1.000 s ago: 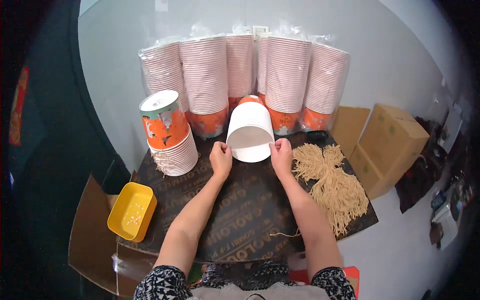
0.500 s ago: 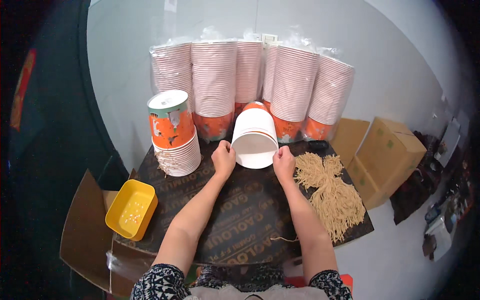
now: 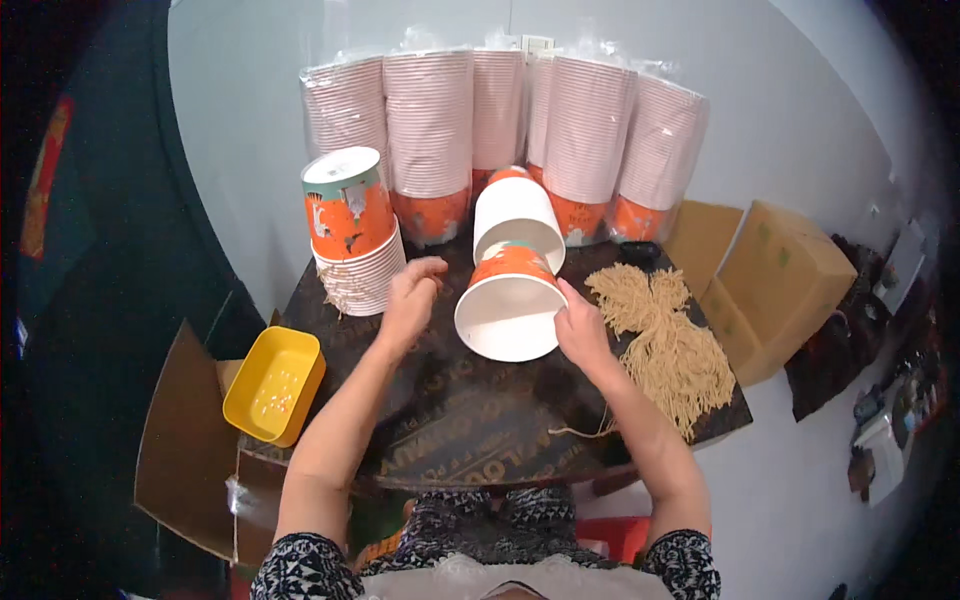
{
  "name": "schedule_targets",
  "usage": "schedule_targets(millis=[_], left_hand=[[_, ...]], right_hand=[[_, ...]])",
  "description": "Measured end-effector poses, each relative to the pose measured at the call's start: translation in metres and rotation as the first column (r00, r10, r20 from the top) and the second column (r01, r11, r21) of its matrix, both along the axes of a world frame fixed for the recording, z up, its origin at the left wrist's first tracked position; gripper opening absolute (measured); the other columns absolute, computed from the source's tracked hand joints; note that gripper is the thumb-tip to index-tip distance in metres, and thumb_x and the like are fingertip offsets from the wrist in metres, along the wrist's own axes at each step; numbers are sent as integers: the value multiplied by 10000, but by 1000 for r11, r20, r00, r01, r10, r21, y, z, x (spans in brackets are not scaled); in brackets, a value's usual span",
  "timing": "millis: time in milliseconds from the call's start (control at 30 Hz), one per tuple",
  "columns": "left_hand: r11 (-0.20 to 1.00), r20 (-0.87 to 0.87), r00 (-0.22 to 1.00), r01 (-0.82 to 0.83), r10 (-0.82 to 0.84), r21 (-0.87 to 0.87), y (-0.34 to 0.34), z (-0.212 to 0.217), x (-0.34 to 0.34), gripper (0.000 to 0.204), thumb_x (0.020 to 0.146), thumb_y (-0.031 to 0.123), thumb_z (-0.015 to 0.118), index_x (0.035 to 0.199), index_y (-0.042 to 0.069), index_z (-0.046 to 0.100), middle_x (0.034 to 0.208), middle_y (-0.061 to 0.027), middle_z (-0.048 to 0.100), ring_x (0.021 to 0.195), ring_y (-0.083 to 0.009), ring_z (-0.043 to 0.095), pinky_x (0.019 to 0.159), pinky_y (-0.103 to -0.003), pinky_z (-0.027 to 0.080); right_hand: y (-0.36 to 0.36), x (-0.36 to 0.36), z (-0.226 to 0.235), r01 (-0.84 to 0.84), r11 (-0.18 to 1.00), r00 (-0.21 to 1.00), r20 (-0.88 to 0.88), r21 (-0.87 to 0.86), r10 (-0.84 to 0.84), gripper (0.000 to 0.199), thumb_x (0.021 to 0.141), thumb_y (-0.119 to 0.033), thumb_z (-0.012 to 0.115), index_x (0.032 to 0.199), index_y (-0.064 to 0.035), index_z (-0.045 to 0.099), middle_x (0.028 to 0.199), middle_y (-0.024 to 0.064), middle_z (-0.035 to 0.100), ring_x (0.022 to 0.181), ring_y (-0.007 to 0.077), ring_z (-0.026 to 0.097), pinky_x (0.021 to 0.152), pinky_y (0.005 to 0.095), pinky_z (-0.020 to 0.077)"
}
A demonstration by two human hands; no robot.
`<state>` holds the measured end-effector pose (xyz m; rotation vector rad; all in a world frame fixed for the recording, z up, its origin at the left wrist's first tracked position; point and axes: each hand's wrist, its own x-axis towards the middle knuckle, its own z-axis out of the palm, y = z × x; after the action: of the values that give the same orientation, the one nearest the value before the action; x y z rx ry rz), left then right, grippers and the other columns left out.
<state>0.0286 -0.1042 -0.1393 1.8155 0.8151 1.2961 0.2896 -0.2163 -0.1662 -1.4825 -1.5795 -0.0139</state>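
Observation:
A paper bucket [image 3: 511, 318] with an orange outside and white inside lies on its side at the middle of the table, mouth toward me. My right hand [image 3: 583, 328] pinches its right rim. Directly behind lies a nested row of white buckets [image 3: 514, 210], its mouth partly covered by the near bucket. My left hand [image 3: 411, 297] is off the bucket, fingers loosely bent and nothing seen in them. It hovers between the bucket and an upright stack of upside-down buckets [image 3: 358, 235], which has an orange and green one on top and tan strings hanging on its side.
Tall plastic-wrapped bucket stacks [image 3: 430, 130] line the back wall. A bundle of tan cords [image 3: 665, 335] lies on the right, with a loose cord [image 3: 583, 433] nearer me. A yellow bin [image 3: 305, 400] holding small pale pieces sits at the left edge. Cardboard boxes [image 3: 790, 270] flank the table [image 3: 440, 440].
The orange bucket has come out toward me, apart from the lying row. My left hand has let go of the rim and moved left; my right hand keeps hold. The view has shifted slightly.

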Motion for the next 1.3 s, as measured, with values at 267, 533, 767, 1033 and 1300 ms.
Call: schedule_targets(millis=[267,533,767,1033,1300], left_hand=[[804,-456,850,454,-263,384,-97,65,-7,666,780,106,601,1422,29,443,1493,-191,401,1406,-337,365,1147,-424,290],[1000,-176,984,22,-21,3,-128,67,-15,686,719,-144,343,1380,-28,485,1324,-209,568,1239,-278,547,1071,-317,380],[958,209,974,-23,86,-286,-132,48,-28,716,720,-51,315,1432,-127,322,1360,-285,494,1249,-334,536,1044,-364,436],[954,335,940,46,59,-297,-131,26,-36,758,704,-105,322,1460,-114,281,1406,-287,449,1292,-330,498,1114,-365,348],[814,69,965,-251,254,523,-148,13,-20,765,677,-154,347,1439,-90,338,1423,-262,446,1353,-364,431,1148,-431,300]], right_hand=[[-23,-27,70,-308,948,923,217,-81,318,327,864,-109,559,1166,-32,658,941,197,709,829,341,699,751,413,545],[-35,-5,71,-573,739,799,-441,-356,408,268,949,-234,610,1038,5,691,725,-4,611,670,97,585,619,264,485],[-96,20,28,-312,899,936,64,-308,347,125,884,-122,624,932,-16,669,925,108,661,896,273,616,817,358,494],[-136,16,9,-292,931,934,146,-218,327,94,894,-100,591,881,-25,645,885,116,623,891,310,579,845,382,464],[-142,-41,32,-510,854,682,-655,-107,325,200,983,-85,503,1062,24,651,969,73,685,812,118,613,749,275,511]])
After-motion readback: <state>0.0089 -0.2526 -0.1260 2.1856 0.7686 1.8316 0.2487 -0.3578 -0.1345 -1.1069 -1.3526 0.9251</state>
